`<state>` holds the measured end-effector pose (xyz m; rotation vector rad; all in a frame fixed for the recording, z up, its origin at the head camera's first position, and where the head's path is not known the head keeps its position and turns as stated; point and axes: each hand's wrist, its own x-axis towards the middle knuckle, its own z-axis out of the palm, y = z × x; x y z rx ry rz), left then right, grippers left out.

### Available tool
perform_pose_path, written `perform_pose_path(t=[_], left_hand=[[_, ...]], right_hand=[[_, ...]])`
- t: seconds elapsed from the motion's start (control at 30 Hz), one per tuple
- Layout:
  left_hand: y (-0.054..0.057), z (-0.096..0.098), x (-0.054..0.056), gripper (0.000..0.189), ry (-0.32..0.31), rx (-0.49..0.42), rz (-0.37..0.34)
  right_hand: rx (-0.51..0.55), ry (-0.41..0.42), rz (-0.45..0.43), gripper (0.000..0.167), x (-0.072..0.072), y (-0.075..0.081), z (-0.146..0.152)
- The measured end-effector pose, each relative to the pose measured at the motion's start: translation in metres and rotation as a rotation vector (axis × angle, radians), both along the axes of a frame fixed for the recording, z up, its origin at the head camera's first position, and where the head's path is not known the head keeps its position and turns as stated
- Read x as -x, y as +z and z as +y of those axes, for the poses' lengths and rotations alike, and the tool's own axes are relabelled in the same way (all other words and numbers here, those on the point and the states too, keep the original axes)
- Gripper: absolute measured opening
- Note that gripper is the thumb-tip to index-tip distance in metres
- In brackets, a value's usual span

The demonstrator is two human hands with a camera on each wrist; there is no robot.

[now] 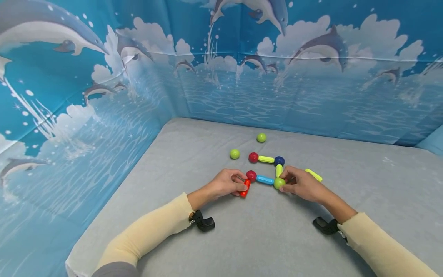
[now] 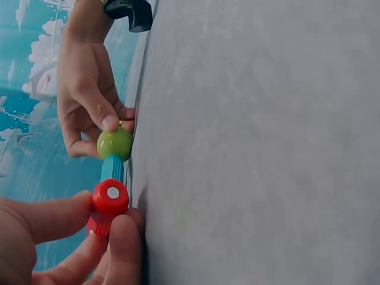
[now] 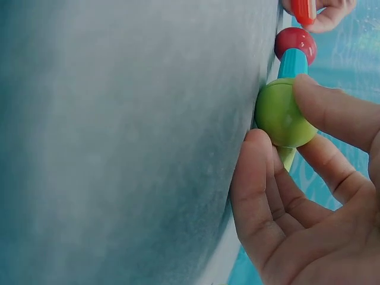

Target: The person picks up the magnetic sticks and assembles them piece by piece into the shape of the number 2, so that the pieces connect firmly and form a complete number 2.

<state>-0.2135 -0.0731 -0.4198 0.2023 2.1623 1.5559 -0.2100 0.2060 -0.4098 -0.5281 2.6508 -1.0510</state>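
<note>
Between thumb and fingers my left hand (image 1: 226,183) pinches a red rod (image 1: 245,188), its far end right at a dark red ball (image 1: 251,176). The left wrist view shows the rod's near end with a pale round tip (image 2: 113,192). My right hand (image 1: 304,184) grips a green ball (image 3: 284,113) with thumb and fingertips. A blue rod (image 1: 265,180) joins the dark red ball to the green one. From the green ball a yellow-green rod (image 1: 279,170) runs to a dark blue ball (image 1: 279,161). Another yellow-green rod (image 1: 266,159) links that to a second red ball (image 1: 253,157).
Two loose green balls lie behind the linked pieces, one nearer (image 1: 234,154) and one farther back (image 1: 261,137). A loose yellow-green rod (image 1: 313,175) lies behind my right hand. The grey cloth surface (image 1: 194,154) meets a dolphin-printed curtain (image 1: 221,88) at the back and left.
</note>
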Motion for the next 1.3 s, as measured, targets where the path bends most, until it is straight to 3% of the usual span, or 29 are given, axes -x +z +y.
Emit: perform_pose_path(t=[0.57, 0.8, 1.13, 1.3], left_hand=[[-0.001, 0.008, 0.001, 0.023, 0.102, -0.035, -0.029], [0.000, 0.009, 0.000, 0.023, 0.109, -0.037, -0.020], [-0.002, 0.007, 0.002, 0.018, 0.094, -0.026, -0.061], [0.005, -0.004, 0.011, 0.010, 0.100, 0.021, -0.020]], right_hand=[[-0.001, 0.008, 0.051, 0.019, 0.000, 0.002, -0.008], [-0.008, -0.003, 0.048, 0.020, -0.001, 0.003, -0.007], [0.004, -0.012, 0.026, 0.021, -0.003, 0.002, -0.006], [0.007, -0.015, 0.018, 0.021, -0.003, 0.001, -0.006]])
